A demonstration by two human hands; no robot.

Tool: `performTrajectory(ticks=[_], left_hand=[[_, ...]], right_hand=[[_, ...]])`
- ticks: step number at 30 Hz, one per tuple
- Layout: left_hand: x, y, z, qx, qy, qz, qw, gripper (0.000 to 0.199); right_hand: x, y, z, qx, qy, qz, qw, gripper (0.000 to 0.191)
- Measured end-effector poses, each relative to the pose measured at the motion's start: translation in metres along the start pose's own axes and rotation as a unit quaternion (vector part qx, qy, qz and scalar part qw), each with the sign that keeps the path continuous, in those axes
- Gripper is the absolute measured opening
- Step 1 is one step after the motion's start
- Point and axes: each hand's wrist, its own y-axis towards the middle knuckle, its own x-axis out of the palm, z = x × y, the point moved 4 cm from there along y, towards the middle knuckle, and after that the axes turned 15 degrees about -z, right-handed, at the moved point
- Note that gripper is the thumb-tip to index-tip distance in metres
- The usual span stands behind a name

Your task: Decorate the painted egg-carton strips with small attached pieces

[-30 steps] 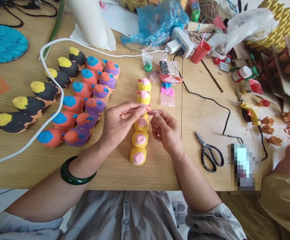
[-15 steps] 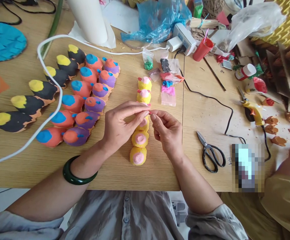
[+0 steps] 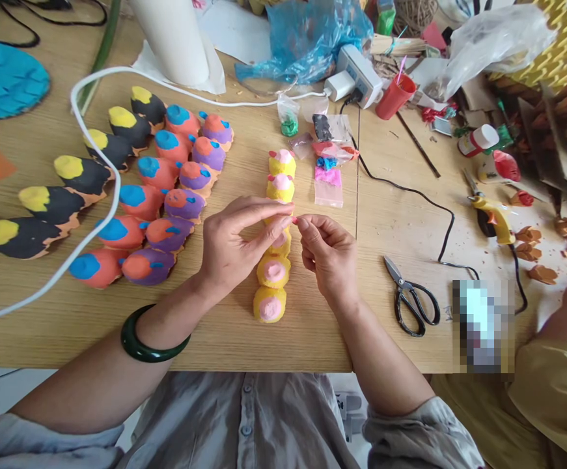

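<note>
Above a row of yellow cups with pink tops point(image 3: 272, 270), both my hands meet at the fingertips. My right hand point(image 3: 331, 251) pinches a tiny piece of red clay point(image 3: 295, 221) between thumb and forefinger. My left hand point(image 3: 239, 238) has its thumb and fingers brought together beside that piece; whether it grips any clay is hidden. The two farthest yellow cups carry small red bits on their pink tops. Packets of coloured clay point(image 3: 329, 176) lie beyond my right hand.
Left of my hands stand rows of black-and-yellow cups point(image 3: 51, 205) and orange, blue and purple cups point(image 3: 137, 200), crossed by a white cable point(image 3: 117, 182). Scissors point(image 3: 413, 299) lie at right, near a pixelated object point(image 3: 481, 322). Another person's sleeve point(image 3: 551, 378) shows at the right edge.
My right hand has shifted very slightly to the right, its fingertips a little farther from my left thumb. My left hand is nearly unmoved.
</note>
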Motion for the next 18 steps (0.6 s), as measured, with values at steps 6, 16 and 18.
performTrajectory(ticks=[6,16,18], left_hand=[[0.0025,-0.0012,-0.0034,0.024,0.027,0.012,0.999,0.015],[0.0042,-0.0002,0.0009,0.013,0.008,-0.004,1.0,0.014],[0.0055,-0.001,-0.0006,0.001,-0.016,-0.007,1.0,0.014]], right_hand=[[0.0014,0.0005,0.0018,0.006,0.007,-0.017,1.0,0.041],[0.002,-0.0008,-0.0027,-0.041,-0.089,0.002,0.995,0.039],[0.0009,-0.001,-0.003,-0.049,-0.095,0.004,0.994,0.039]])
